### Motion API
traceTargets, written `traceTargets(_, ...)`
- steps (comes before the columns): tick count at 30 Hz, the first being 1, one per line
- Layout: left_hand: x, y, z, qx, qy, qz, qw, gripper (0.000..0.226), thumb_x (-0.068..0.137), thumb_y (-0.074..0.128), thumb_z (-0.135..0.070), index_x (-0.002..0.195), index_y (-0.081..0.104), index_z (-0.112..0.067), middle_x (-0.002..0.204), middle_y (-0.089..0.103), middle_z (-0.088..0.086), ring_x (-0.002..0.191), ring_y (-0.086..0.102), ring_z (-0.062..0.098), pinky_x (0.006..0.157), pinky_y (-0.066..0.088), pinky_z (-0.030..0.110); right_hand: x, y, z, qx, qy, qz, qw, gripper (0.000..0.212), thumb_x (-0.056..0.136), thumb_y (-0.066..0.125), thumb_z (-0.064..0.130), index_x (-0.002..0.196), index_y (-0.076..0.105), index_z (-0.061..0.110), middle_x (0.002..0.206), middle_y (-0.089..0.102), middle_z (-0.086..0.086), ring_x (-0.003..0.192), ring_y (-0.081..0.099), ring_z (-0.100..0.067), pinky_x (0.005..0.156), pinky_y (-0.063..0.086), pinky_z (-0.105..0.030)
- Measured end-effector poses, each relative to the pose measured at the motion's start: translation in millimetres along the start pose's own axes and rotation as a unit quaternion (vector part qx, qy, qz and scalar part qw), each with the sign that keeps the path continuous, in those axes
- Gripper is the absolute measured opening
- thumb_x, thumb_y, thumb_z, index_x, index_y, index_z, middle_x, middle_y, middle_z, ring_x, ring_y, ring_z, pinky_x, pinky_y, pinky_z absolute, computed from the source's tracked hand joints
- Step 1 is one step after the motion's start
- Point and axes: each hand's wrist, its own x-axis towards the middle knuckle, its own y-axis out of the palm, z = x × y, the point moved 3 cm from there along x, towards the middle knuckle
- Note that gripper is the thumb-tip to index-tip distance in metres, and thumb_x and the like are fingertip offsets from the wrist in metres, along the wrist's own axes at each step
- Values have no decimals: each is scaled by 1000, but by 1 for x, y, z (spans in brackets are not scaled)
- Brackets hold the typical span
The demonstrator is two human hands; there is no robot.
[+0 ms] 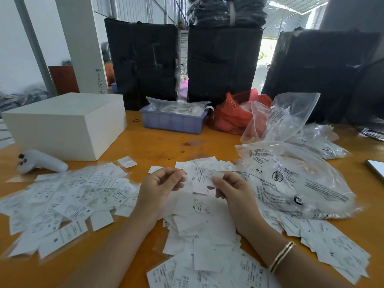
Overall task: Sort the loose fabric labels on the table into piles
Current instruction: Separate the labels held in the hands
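Above the middle of the orange wooden table (166,142), the right hand (232,192) pinches a small white printed fabric label (202,178) between thumb and curled fingers, holding it raised over the heap. The left hand (160,188) hovers just beside it, fingers loosely curled with the tips near the label's left edge; whether they touch it cannot be told. A gold bangle (281,256) circles the right wrist.

Loose white fabric labels (68,200) spread in a wide layer toward the left edge, a 2nd heap (199,235) lies beneath the hands running to the near edge, and more trail to the right.

Clear printed plastic bags (291,179) lie near the right edge. A white rectangular box (66,125) sits at the far left, with a white handheld controller (39,162) in front of it. A lilac plastic tray (173,121) and a red plastic bag (230,117) stand along the far edge.
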Motion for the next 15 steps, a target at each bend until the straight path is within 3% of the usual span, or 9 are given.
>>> traceTargets(4, 0, -1, 0, -10, -2, 1, 1000, 17, 74, 64, -35, 83, 71, -22, 78, 74, -5, 71, 69, 8, 61, 51, 11, -1, -2, 3, 51, -21, -27, 998, 8, 87, 63, 8, 85, 70, 11, 69, 67, -5, 56, 55, -6, 59, 44, -16)
traceTargets(9, 0, 1, 0, 2, -5, 4, 1000, 12, 75, 66, -32, 82, 70, -22, 74, 73, -9, 67, 68, 4, 58, 49, 9, -4, 5, 7, -21, -58, -4, 998, 15, 88, 61, 3, 86, 69, 16, 65, 68, 8, 54, 53, -2, 55, 45, -12)
traceTargets(15, 1, -1, 4, 45, -4, 3, 999, 2, 82, 67, -22, 83, 69, -23, 73, 72, -12, 65, 65, -1, 56, 48, 8, -6, 9, 6, -78, -52, 54, 994, 22, 90, 57, 2, 91, 68, 21, 69, 70, 11, 59, 58, 1, 57, 46, -14)
